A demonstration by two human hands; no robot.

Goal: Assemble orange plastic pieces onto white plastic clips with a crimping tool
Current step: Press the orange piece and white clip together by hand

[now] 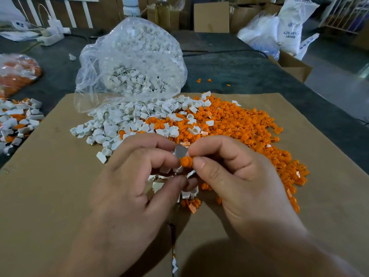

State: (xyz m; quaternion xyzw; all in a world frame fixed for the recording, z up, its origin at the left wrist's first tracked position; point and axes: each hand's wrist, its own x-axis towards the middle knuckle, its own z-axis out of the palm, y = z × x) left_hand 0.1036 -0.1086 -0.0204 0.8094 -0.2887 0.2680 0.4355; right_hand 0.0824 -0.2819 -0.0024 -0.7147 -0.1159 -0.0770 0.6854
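1. Hands meet at the centre of the frame, above a brown cardboard sheet [50, 176] that lies on a dark table [239, 72].
2. The left hand [137, 176] has its fingers and thumb curled tight round a grey metal tool [180, 151]. Only slivers of the tool show between the fingertips.
3. The right hand [239, 176] pinches one orange piece [186, 161] narrowly between thumb and forefinger. The piece is dead centre, touching the tool and the left fingertips.
4. A white clip [178, 170] shows just under that orange piece. I cannot tell which fingers hold it.
5. Just above the hands a heap of white clips [123, 124] spreads to the left of centre and a larger heap of orange pieces [249, 132] to the right. The two mix where they meet.
6. A clear plastic bag [131, 62] of more white clips stands open at upper centre, its mouth spilling onto the cardboard.
7. At the left edge lies a pile of mixed white and orange parts [18, 120], and above it a second bag [18, 70] with orange contents.
8. White sacks [293, 27] and cardboard boxes [211, 17] stand across the upper right.
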